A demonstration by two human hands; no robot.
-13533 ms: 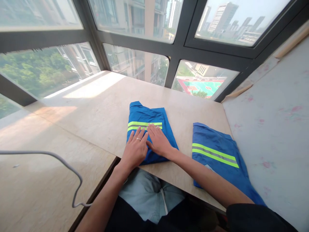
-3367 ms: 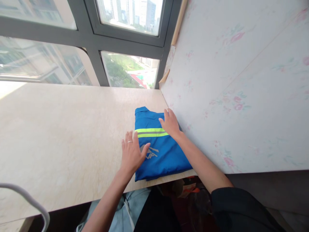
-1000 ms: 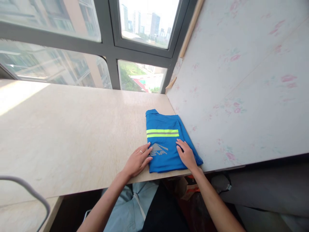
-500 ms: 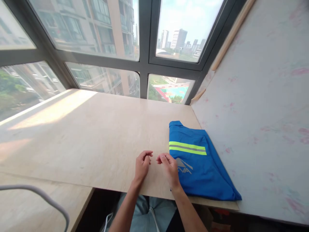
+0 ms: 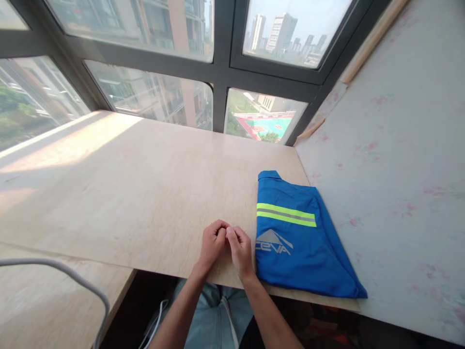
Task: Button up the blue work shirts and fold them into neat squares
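Observation:
A folded blue garment (image 5: 298, 242) with a yellow and grey reflective stripe and a grey logo lies at the right end of the table, against the flowered wall. My left hand (image 5: 212, 242) and my right hand (image 5: 239, 248) rest together on the tabletop just left of it. Both have their fingers curled in, fingertips touching each other. Nothing shows inside them. Neither hand touches the garment.
The pale wooden table (image 5: 127, 194) runs left under large windows (image 5: 152, 97). A flowered wall panel (image 5: 392, 184) bounds the right side. A white cable (image 5: 72, 281) loops at the lower left over a second tabletop.
Both hands left the folded garment and moved left onto bare table. Their fingers curled and came together until they touch. The view swung left.

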